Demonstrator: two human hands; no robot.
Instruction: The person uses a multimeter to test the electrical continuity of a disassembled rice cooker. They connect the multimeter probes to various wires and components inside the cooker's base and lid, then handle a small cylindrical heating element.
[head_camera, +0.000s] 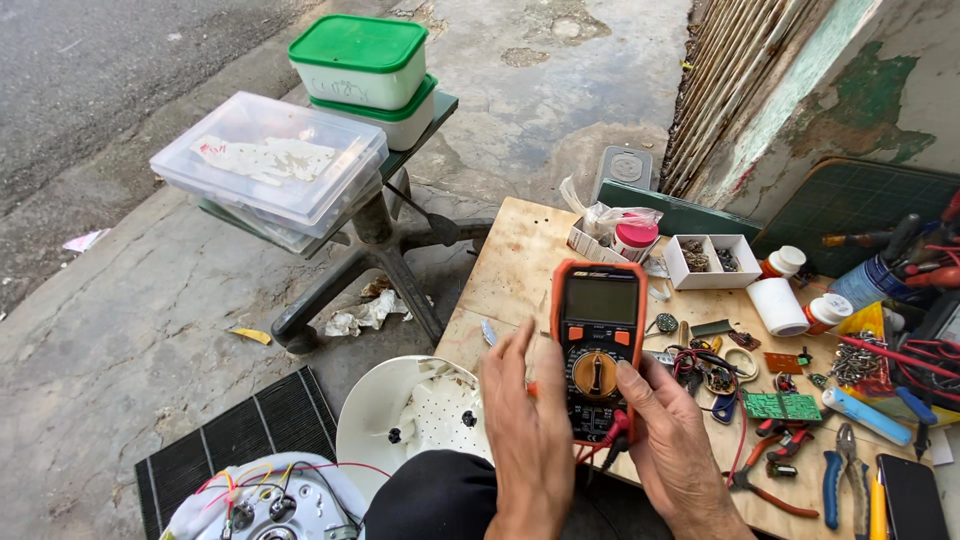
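The meter (598, 345) stands tilted at the middle of the worktop (510, 260). The left hand (528, 425) lies flat and open at its 9 o'clock edge; the right hand (672, 435) curls against its 4 o'clock edge. It looks rigid and light, best gripped by its rubbery orange sides. At 1 o'clock, a white box (712, 260) holds small parts.

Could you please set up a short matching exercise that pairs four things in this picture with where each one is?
Things:
1. multimeter
2. green-lidded tubs
3. blue-handled pliers
4. white fan cover

Places:
A. stacked on the chair seat
B. at the table's right end, beside a dark phone
C. between the left hand and right hand
D. on the ground, left of the table

Pairs: 1-C, 2-A, 3-B, 4-D
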